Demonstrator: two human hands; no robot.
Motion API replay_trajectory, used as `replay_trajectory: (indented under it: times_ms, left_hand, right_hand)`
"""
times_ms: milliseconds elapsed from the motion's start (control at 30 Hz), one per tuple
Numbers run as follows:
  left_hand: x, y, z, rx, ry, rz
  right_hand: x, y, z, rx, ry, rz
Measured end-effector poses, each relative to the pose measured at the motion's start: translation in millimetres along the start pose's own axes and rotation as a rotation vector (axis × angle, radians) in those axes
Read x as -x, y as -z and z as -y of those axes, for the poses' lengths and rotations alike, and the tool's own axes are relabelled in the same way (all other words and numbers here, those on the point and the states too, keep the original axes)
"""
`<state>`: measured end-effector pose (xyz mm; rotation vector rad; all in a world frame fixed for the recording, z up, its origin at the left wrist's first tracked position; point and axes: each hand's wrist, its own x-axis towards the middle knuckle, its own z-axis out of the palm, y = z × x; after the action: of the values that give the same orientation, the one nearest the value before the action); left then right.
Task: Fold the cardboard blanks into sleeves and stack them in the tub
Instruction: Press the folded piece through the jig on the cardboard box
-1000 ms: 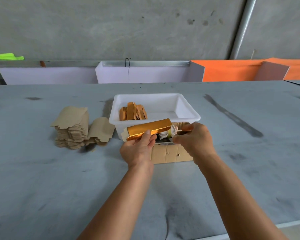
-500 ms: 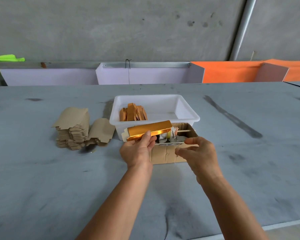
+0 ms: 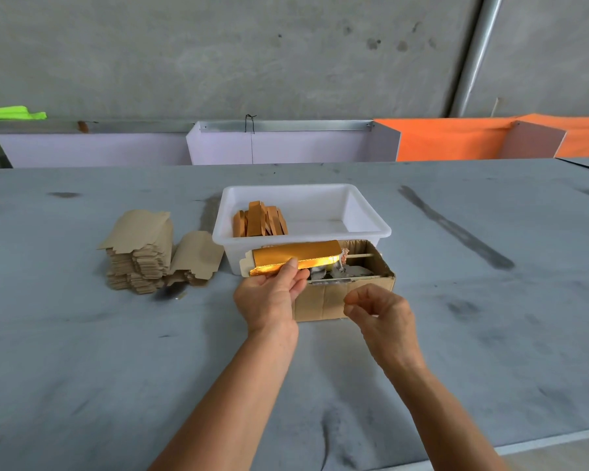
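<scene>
L hand (image 3: 269, 297) pinching gold sleeve (image 3: 295, 258); R hand (image 3: 378, 309) loosely curled, holding nothing. Square up creases w/ both, then into tub (image 3: 368, 229) beside stacked sleeves (image 3: 259, 219).

One white tub (image 3: 368, 229), one open cardboard box (image 3: 323, 302), two piles of flat brown blanks (image 3: 140, 251), one gold sleeve (image 3: 295, 257) held up, two hands (image 3: 269, 297); the sleeves standing in the tub are too bunched to count
</scene>
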<state>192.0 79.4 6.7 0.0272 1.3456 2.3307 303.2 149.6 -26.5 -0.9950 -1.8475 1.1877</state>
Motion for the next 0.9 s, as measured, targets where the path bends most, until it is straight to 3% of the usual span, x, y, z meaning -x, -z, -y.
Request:
replay_trajectory:
  times_ms: [300,600,900]
  left_hand:
    - [0,4,-1,-0.009,0.009,0.025]
    - [4,13,7,-0.031,-0.014,0.095]
    - [11,19,15,-0.051,0.019,0.154]
  right_hand:
    - [-2,3,-12,-0.071,-0.006,-0.007]
    - [19,4,22,-0.443,0.190,0.086]
    - [15,-10,34,-0.521,0.298,0.161]
